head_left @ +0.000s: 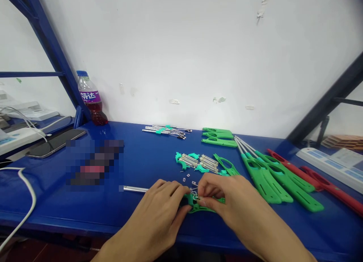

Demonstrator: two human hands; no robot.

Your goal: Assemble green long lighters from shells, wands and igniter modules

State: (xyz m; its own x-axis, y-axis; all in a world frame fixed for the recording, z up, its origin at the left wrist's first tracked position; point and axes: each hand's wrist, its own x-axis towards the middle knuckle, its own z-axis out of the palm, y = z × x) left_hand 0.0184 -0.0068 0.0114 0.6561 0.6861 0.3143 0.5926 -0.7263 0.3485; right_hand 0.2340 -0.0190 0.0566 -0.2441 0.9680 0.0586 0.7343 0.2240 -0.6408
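My left hand (163, 203) and my right hand (224, 197) meet at the front of the blue table (141, 213), both pinched on a green plastic lighter shell (204, 206) with thin white wires at its top. A metal tube (133, 188) sticks out to the left from under my left hand. Just beyond my fingers lie tiny white clips (187, 175) and a cluster of teal triggers with clear tubes (197, 162).
Finished green long-nosed lighters (272, 177) and red ones (320, 182) lie at the right. Green shells (217, 136) and metal rods (166, 131) sit near the wall. A drink bottle (90, 99), a phone (55, 143) and a white cable (25, 201) are at the left.
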